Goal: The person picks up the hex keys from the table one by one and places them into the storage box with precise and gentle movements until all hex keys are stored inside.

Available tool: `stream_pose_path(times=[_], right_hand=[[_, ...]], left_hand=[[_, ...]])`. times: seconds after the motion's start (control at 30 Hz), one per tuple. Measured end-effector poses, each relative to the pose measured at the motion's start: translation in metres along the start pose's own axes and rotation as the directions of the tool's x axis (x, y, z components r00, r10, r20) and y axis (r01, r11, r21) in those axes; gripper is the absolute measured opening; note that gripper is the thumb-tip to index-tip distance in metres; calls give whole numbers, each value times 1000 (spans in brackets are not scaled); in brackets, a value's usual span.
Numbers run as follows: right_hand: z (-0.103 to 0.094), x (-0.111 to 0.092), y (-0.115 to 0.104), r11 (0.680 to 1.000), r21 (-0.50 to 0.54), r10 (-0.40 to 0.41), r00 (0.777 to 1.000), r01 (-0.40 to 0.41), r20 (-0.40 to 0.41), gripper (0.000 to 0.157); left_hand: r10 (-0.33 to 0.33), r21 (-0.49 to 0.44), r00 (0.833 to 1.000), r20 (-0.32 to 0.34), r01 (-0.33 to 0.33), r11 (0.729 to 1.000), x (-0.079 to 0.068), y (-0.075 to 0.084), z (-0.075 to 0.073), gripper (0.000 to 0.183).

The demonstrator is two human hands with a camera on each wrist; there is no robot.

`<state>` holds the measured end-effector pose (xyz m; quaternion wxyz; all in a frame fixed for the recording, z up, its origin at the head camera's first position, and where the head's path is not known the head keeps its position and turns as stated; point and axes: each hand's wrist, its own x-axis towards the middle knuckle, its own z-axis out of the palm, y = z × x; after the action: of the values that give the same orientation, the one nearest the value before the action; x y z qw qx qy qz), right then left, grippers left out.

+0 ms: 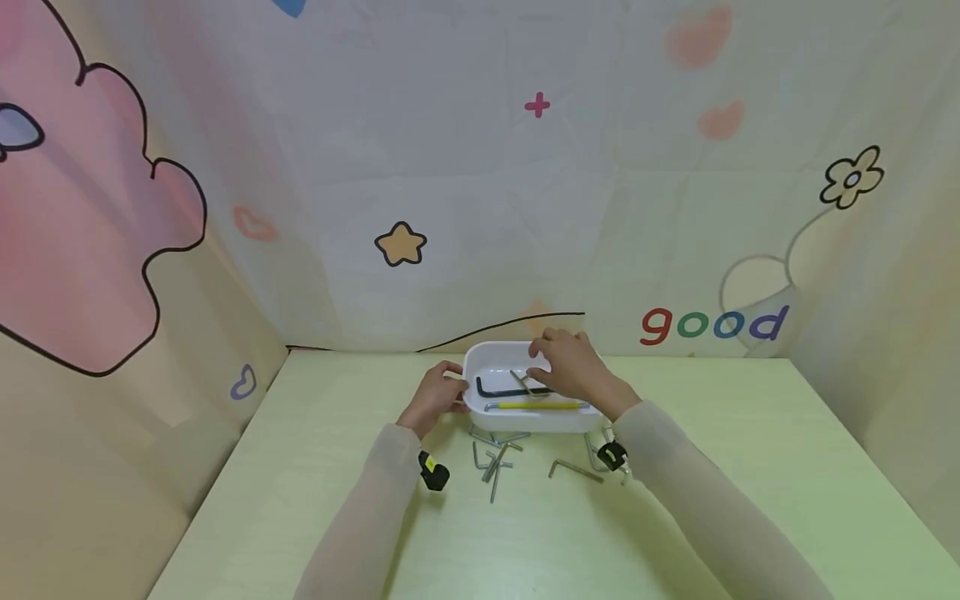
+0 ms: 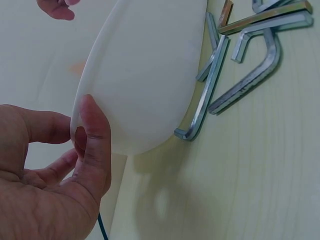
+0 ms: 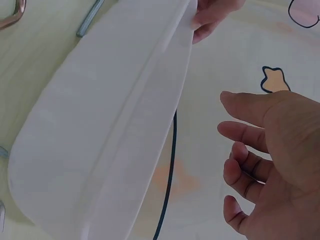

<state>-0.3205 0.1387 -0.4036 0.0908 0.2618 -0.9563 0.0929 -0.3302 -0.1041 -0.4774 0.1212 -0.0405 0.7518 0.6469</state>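
A white plastic tray [image 1: 525, 422] stands at the back of the table. My left hand [image 1: 435, 396] pinches its left rim between thumb and fingers, as the left wrist view also shows. Inside lie a black hex key [image 1: 495, 392] and a hex key with a yellow sleeve [image 1: 536, 406]. A brass-coloured hex key [image 1: 519, 382] shows above the black one; whether it rests there or is falling, I cannot tell. Over the tray's right part hovers my right hand [image 1: 570, 367]. In the right wrist view its fingers [image 3: 245, 135] are loosely bent, apart, with nothing between them.
Several silver and brass hex keys [image 2: 245, 75] lie loose in front of the tray. One brass hex key [image 1: 576, 471] lies alone nearer the middle, and more silver ones [image 1: 591, 450] are by the right wrist. A printed cloth [image 1: 480, 183] hangs right behind the table.
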Motion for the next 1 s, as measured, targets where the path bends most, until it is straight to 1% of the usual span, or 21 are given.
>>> stream_pose_path(times=[0.1,0.3,0.6,0.77,0.9,1.0], right_hand=[[-2,-8,-3,1000,6,-15,999,15,-30,28],[-5,-23,-9,1000,15,-27,998,28,-62,25],[-3,-47,-10,997,-24,-73,991,70,-109,24],[-1,-58,-10,998,-16,-64,993,63,-101,22],[1,-66,-11,998,-15,-57,995,56,-85,25],[3,-72,-10,998,-15,-55,994,54,-90,27]], left_hand=[[-4,4,1000,-3,4,1000,-1,2,0,34],[-7,5,1000,4,7,1000,-1,2,1,35],[-4,2,1000,1,4,1000,0,2,1,35],[-3,2,1000,-1,3,1000,1,1,1,36],[-5,5,1000,-4,5,1000,2,1,1,36],[-5,8,1000,0,5,1000,1,1,2,35]])
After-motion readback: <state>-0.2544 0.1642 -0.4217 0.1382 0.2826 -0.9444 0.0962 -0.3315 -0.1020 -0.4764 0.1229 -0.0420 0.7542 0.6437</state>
